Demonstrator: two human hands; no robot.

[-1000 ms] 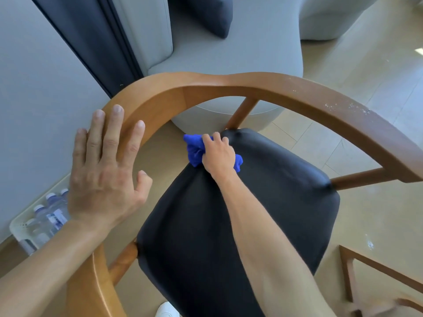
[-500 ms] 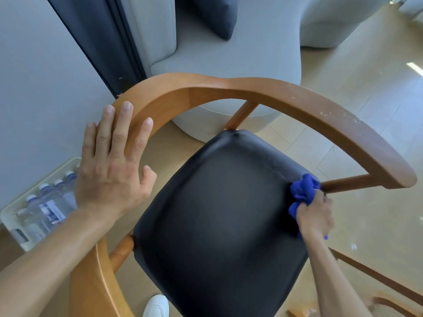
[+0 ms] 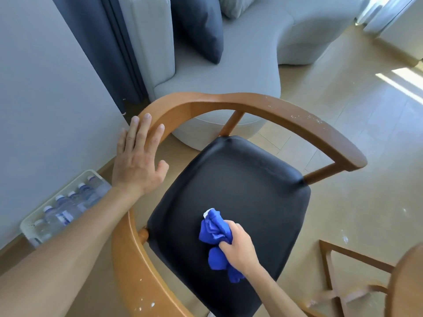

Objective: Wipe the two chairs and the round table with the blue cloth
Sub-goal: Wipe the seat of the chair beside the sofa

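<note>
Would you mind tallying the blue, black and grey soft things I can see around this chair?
Blue: 1, the blue cloth gripped by the right hand.
Black: 1, the chair seat.
Grey: 1, the sofa.
Total: 3

The pale wood floor is carrying a wooden chair at centre frame. A white tray of water bottles is sitting at lower left, a grey sofa standing above.
</note>
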